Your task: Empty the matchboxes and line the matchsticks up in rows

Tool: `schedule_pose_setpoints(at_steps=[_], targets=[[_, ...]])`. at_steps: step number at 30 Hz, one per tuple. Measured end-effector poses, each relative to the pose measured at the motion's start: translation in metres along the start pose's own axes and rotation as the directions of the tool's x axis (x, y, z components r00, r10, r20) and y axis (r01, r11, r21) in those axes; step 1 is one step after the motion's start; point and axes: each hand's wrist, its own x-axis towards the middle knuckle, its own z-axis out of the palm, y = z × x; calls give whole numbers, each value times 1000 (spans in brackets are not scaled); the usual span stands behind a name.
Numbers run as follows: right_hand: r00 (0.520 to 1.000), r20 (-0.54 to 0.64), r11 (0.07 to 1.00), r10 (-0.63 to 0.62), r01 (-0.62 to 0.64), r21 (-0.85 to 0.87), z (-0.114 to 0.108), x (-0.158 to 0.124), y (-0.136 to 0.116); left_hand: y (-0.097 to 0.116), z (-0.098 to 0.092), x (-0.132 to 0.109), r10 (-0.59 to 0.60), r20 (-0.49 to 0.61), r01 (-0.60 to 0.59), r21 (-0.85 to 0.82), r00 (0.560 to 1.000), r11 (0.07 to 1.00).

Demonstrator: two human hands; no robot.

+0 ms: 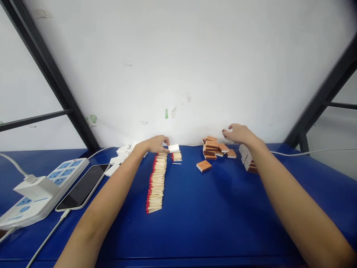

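My left hand (157, 143) pinches a white matchbox tray (174, 148) at its left end, just above a small bunch of matches (176, 156). One loose match (176, 163) lies in front of that bunch. A long row of red-tipped matches (156, 182) runs toward me below my left hand. My right hand (237, 133) is raised near the wall, its fingers closed on a small orange-brown matchbox (224, 131), mostly hidden. Below and left of it is a heap of orange matchboxes (211, 144). A single matchbox (203, 166) lies closer to me.
White trays (119, 155) are piled behind my left forearm. Stacked matchboxes (245, 158) stand beside my right forearm. At the left lie a phone (83, 187) with a cable and a power strip (60, 178) with a charger (37, 188). A white wall (195, 67) rises behind the blue table (200, 219).
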Motion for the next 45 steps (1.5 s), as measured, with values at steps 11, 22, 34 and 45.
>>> schedule_pose_setpoints(at_steps=[11, 22, 34, 45], targets=[[969, 197, 989, -148, 144, 38, -22, -14, 0, -61, -38, -34, -370, 97, 371, 10, 924, 929], [621, 505, 795, -600, 535, 286, -28, -67, -49, -117, -44, -68, -544, 156, 551, 2, 824, 835], [670, 507, 801, -542, 595, 68, 25, -60, -67, -91, -67, -87, -513, 162, 527, -63, 843, 847], [717, 590, 763, -370, 597, -247, 38, -79, -84, -20, -37, -30, 8, 122, 12, -161, 992, 987]])
